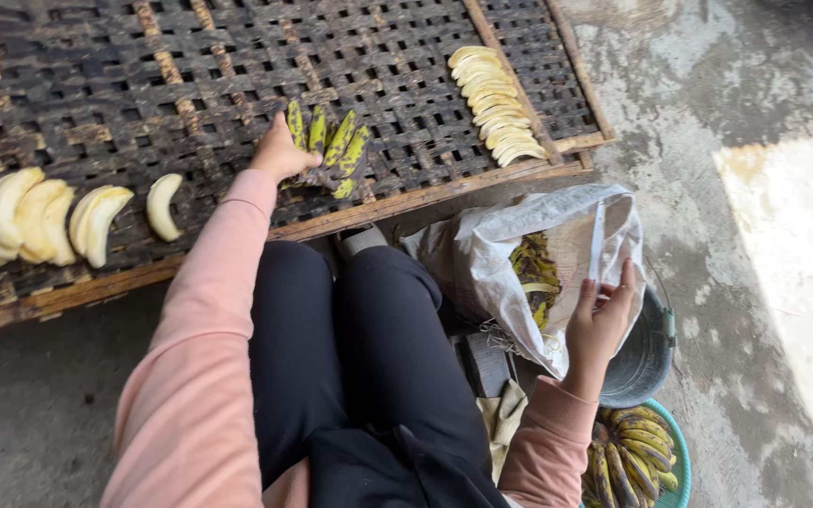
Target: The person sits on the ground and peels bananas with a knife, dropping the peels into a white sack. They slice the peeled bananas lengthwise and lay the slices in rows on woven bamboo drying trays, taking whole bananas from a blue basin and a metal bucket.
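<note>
My left hand [278,150] reaches forward onto the woven bamboo rack [143,85] and grips a bunch of green-yellow spotted bananas [334,146] lying on it. My right hand [602,320] hovers with fingers apart at the rim of a white plastic sack [496,254] that holds banana peels [536,273]; it holds nothing. Peeled pale bananas lie on the rack in a row at the left [39,216] and in a stacked row at the far right [498,103].
A grey metal bucket [646,353] stands under the sack by my right hand. A teal basket [677,470] with more unpeeled bananas [628,456] sits at the lower right. My knees in dark trousers are between rack and sack. Concrete floor lies all around.
</note>
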